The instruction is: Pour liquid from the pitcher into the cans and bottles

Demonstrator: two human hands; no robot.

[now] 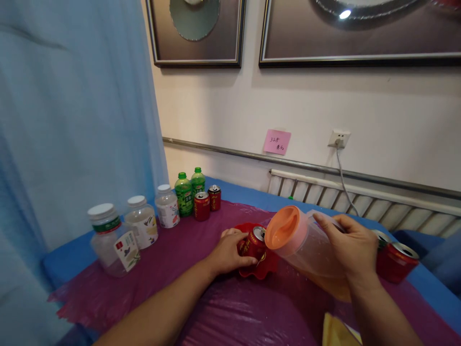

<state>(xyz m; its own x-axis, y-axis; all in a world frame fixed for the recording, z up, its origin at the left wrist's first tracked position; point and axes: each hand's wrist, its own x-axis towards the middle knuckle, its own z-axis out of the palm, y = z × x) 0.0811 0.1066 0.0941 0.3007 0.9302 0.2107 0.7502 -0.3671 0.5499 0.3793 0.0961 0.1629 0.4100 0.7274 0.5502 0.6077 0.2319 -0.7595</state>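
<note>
My left hand is closed around a red drink can, whose opened top faces up. Beneath the can lies a red scalloped dish. My right hand grips the handle of a clear plastic pitcher with an orange lid. The pitcher is tipped to the left, its lid end right beside the top of the can. Some yellowish liquid shows low in the pitcher. Whether any liquid passes into the can I cannot tell.
Clear jars with white lids, green bottles and two red cans line the left and back. More cans stand behind my right hand. A yellow cloth lies at the front. Purple plastic sheeting covers the blue table.
</note>
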